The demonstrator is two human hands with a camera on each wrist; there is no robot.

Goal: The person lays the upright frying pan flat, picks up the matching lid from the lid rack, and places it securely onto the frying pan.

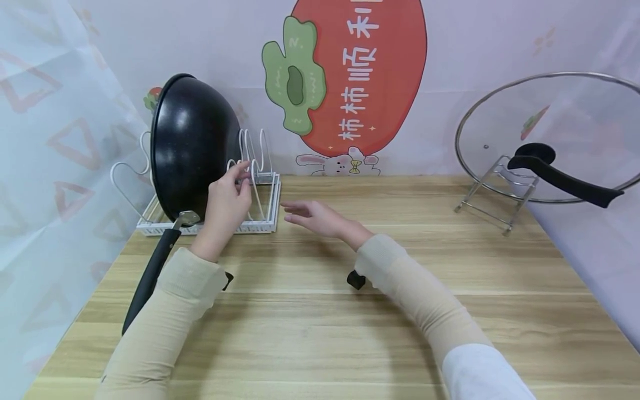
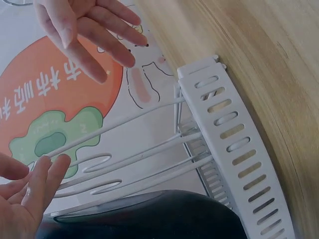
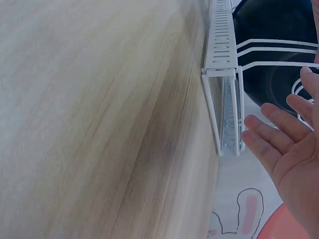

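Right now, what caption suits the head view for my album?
Left hand at a white rack with a black wok, right hand nearby; glass lid on a stand.

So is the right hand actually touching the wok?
Apart. The head view shows it: the right hand is beyond the right edge of the rack, with a clear gap and the rack's wires between it and the wok.

Pale striped wood grain marks the worktop (image 1: 320, 333), which spreads beneath the right fingers (image 1: 296, 206). A white rack (image 1: 257, 227) stands on it by the left fingers (image 1: 242, 168). Far to the right of both, a wire stand (image 1: 485, 214) rests. A black handle (image 1: 150, 276) slants nearer the viewer than the left fingers, perhaps clear of the wood.
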